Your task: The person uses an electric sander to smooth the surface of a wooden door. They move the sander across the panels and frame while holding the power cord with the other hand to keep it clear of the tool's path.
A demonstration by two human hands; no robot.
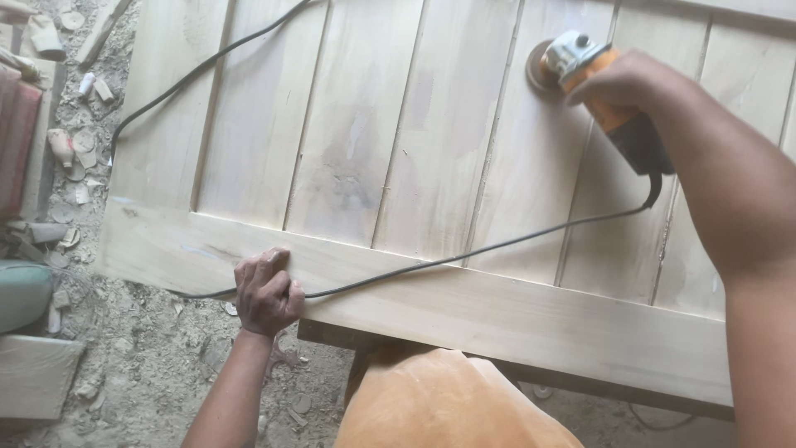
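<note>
- My right hand [623,81] is wrapped around the orange and black angle grinder [612,108], fingers clenched on its body, with my forearm reaching in from the right edge.
- The grinder's round sanding disc [539,68] lies flat against one of the upright boards near the top of the pale, unfinished wooden door panel [431,149].
- My left hand [267,290] grips the near edge of the panel's broad bottom rail [514,311], fingers curled over the top face and clamped on the wood.
- The grinder's black power cord [464,255] runs from the tool's tail across the boards, along the rail, and passes just beside my left hand; another stretch of it loops up over the panel's left side to the top edge.
- The panel lies flat in front of me; what carries it is mostly hidden.
- My knee in orange-tan cloth [448,398] shows below the rail.
- The floor [149,348] on the left is covered with sawdust, shavings and small wood offcuts.
</note>
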